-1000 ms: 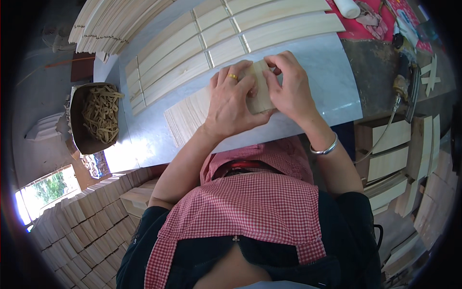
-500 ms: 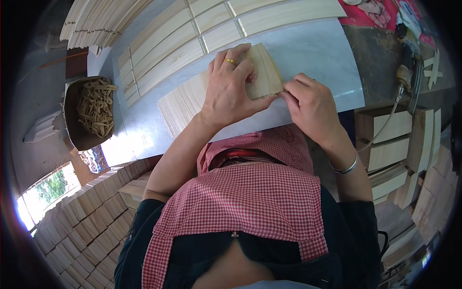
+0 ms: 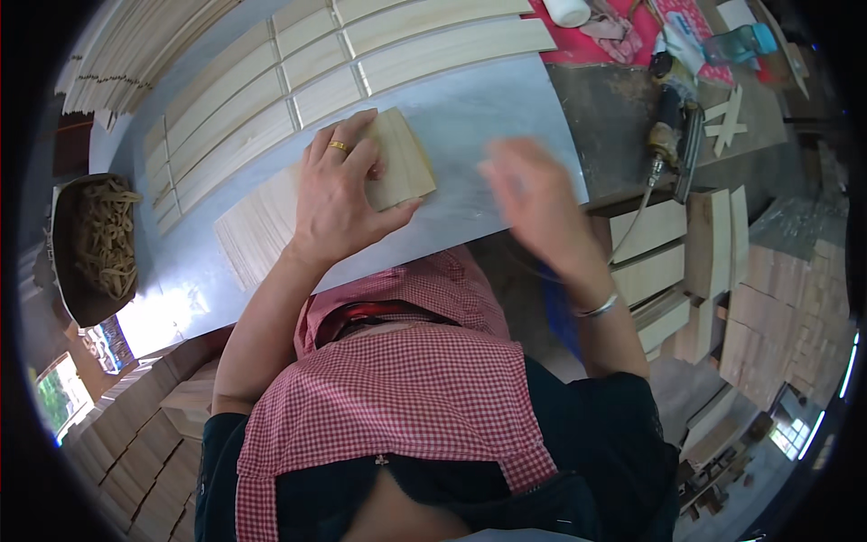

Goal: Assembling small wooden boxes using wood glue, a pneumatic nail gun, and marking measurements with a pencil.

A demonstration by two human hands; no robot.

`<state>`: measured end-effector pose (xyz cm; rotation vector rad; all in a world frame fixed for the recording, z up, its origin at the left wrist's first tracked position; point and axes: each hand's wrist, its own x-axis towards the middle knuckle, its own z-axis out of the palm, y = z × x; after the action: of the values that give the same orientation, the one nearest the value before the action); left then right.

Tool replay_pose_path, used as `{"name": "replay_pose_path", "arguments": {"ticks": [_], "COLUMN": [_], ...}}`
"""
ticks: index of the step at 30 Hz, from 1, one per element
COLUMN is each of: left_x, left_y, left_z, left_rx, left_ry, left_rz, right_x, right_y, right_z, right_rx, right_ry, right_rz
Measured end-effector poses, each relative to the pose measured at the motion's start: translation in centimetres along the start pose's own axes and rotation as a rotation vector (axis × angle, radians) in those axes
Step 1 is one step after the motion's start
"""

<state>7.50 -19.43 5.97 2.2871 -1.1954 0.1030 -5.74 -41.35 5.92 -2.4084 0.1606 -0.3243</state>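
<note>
A pale wooden board [image 3: 405,163] lies slanted on the grey-white tabletop. Its left part shows fine parallel lines, like the edges of thin slats fanned out. My left hand [image 3: 339,185], with a gold ring, grips the board from above. The thumb runs along its near edge, and the fingers curl over the top. Off to the right and apart from the board is my right hand [image 3: 533,194], above the table's near edge. Motion smears its fingers, so whether they hold anything cannot be seen.
Rows of grooved wooden panels [image 3: 316,54] lie beyond the board. A bin [image 3: 63,262] of wood scraps stands left. An air tool [image 3: 666,126] with a hose lies right, near crossed wood strips [image 3: 722,122]. Stacked wood blocks [image 3: 655,230] stand below it.
My right hand has left the board's right corner and swung away, now blurred. My left hand keeps its hold on the board. The whole view has shifted, showing more of the right side.
</note>
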Motion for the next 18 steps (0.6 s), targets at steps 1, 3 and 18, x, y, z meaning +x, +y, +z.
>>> {"name": "replay_pose_path", "arguments": {"ticks": [1,3,18], "left_x": [0.1,-0.3,-0.3], "left_y": [0.0,-0.1,0.5], "left_z": [0.0,-0.2,-0.7], "left_rx": [-0.001,0.008,-0.012], "left_ry": [0.001,0.001,0.033], "left_rz": [-0.007,-0.037,0.008], "right_x": [0.1,0.6,4.6], "right_y": [2.6,8.3,17.2], "right_z": [-1.6,-5.5,-16.4], "right_rx": [-0.158,-0.546,-0.452], "right_ry": [0.214,0.462,0.21], "right_rz": [-0.015,0.132,0.952]}}
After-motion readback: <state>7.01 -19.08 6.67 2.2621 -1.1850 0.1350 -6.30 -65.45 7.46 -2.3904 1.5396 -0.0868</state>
